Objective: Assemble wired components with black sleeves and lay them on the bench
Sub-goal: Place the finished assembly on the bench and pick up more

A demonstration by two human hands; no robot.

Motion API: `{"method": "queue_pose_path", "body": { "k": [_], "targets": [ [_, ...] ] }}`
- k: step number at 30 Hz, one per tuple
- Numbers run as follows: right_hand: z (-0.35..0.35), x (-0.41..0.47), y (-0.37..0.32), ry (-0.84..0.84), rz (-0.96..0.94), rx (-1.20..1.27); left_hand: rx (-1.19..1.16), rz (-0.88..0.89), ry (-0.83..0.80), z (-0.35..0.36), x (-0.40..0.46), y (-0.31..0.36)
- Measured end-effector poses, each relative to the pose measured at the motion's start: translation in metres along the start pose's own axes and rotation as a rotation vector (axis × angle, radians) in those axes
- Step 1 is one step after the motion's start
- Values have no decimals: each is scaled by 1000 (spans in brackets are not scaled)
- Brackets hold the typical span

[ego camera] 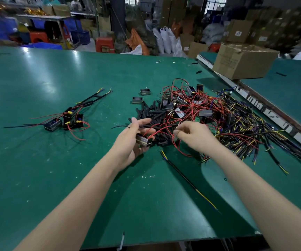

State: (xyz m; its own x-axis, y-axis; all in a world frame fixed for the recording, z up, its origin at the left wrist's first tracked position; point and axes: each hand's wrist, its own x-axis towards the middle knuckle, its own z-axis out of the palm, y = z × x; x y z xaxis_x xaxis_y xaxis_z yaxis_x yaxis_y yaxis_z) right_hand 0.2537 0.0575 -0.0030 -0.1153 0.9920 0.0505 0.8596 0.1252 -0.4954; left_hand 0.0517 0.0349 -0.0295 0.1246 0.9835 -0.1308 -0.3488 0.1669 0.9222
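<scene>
Head view: left hand cradles one small boxy component at the near-left edge of the tangled pile, fingers curled round it, a thin black sleeve trailing out from between the fingers to the left. Right hand hovers just right of it over the near edge of the pile, fingertips pinched together on what looks like a red wire running from the component (the pinch point itself is too small to confirm).

Judgement on the step in hand: a lead is being picked out for sleeving. To do it well, draw the red wire taut and free of its neighbours in the pile before threading, so no second strand drags along. Keep the component steady in the left palm; bring the sleeve mouth to the wire tip, not the reverse. Risk: loose loops of red wire snag on other parts in the pile.

Appearance of the component: dark rectangular block, pale banded side faces, red leads leaving its top.

Well left of the pile, finished units lie grouped on the green bench, each with yellow tips, red leads and long black sleeved tails. Short black sleeves are heaped at the pile's left side. One sleeved cable lies near of the pile, between the forearms.
</scene>
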Motion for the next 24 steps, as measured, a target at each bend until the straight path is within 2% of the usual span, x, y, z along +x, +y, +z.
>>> {"method": "queue_pose_path", "body": {
  "k": [2, 4, 9, 11, 14, 18, 20, 22, 24],
  "targets": [
    [14, -2, -6, -95, -21, -156, -60, -7, -6, -3, 0, 1],
    [25, -2, -7, -90, -41, -278, -84, -17, 0, -8, 1, 4],
    [43, -7, 0, 45, -114, -188, 10, 31, -30, -13, 2, 14],
    [49, -11, 6, 104, -158, -181, 192, 120, -80, -14, 2, 20],
    [53, -13, 12, 154, -183, -189, 600, 309, -100, -14, 7, 34],
    [54, -12, 14, 160, -175, -170, 649, 519, -81, -9, 27, 51],
    [54, -12, 14, 167, -176, -174, 811, 650, 21, -14, 45, 52],
    [55, -12, 14, 177, -182, -183, 1071, 633, 136, -25, 64, 47],
    [55, -13, 14, 191, -192, -184, 1278, 418, 134, -40, 76, 38]
  ]
}}
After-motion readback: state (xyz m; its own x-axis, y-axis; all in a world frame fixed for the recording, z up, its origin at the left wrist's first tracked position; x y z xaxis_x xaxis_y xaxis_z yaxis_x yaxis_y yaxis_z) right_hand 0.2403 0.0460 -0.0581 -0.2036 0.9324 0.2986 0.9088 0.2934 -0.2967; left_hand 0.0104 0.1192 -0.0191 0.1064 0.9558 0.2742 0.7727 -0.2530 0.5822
